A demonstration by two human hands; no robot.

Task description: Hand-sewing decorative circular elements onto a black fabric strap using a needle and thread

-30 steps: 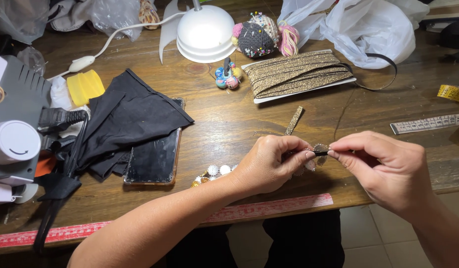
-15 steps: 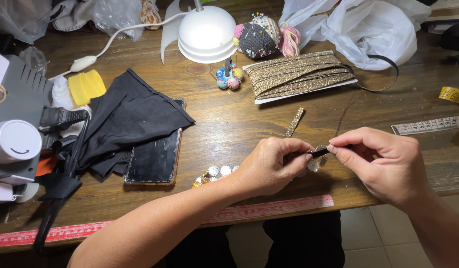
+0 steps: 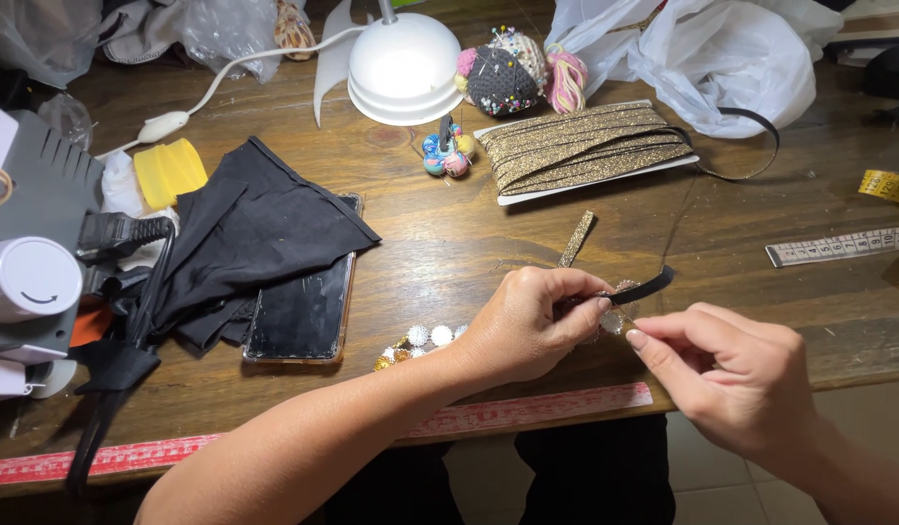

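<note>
My left hand pinches a short strip of black ribbon over the table's front edge, with a small sparkly bead just under the fingertips. My right hand sits lower right, its thumb and forefinger pinched close to that bead; what it holds is too small to tell. A string of pearl and gold beads lies on the wood beside my left wrist. A short piece of gold glitter ribbon lies just beyond my left hand.
A phone lies partly under black fabric at left. A white lamp base, a pincushion, a card wound with gold ribbon, a ruler, a grey machine and a red tape measure surround the spot.
My right hand has drawn back down and to the right, away from the left hand. The black ribbon's free end now sticks up from my left fingers.
</note>
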